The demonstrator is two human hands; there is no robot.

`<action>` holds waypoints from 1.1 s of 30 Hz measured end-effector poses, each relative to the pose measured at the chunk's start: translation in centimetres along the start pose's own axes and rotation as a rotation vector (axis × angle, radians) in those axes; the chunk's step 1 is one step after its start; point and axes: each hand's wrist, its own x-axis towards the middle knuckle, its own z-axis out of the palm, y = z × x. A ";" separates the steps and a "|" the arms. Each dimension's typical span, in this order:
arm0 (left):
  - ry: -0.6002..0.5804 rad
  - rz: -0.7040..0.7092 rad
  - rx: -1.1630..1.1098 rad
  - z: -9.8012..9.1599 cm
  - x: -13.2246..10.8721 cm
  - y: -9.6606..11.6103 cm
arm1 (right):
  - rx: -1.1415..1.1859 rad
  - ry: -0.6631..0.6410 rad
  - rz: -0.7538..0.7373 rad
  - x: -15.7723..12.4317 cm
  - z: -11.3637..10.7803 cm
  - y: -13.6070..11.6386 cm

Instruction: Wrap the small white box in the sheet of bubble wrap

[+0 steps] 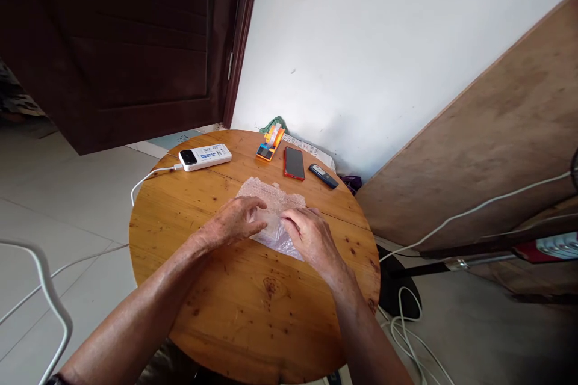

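Got bubble wrap (273, 204) on table (253, 325), beneath left hand (235, 219) and right hand (312, 236). See left with thumb and fingers parted, apart from right; can't tell right's grip. Risk bunching wrap by one-sided tugging, creasing it by pressing too hard.

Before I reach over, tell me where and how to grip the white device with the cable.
Probably across both long edges near its right end, with the left hand coming from the near side: the white device lies flat on the table, its narrow body suits a pinch across, and the white cable plugs into its left end.
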 end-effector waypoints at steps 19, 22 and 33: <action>0.029 0.041 0.031 2.6 0.4 -1.3 | 0.591 0.022 0.330 -0.9 0.9 3.1; 0.035 0.019 0.030 2.6 0.4 -1.3 | 0.667 -0.077 0.320 -1.1 0.8 3.2; 0.021 0.017 0.049 2.6 0.6 -1.1 | 0.634 -0.223 0.333 -1.2 1.4 3.2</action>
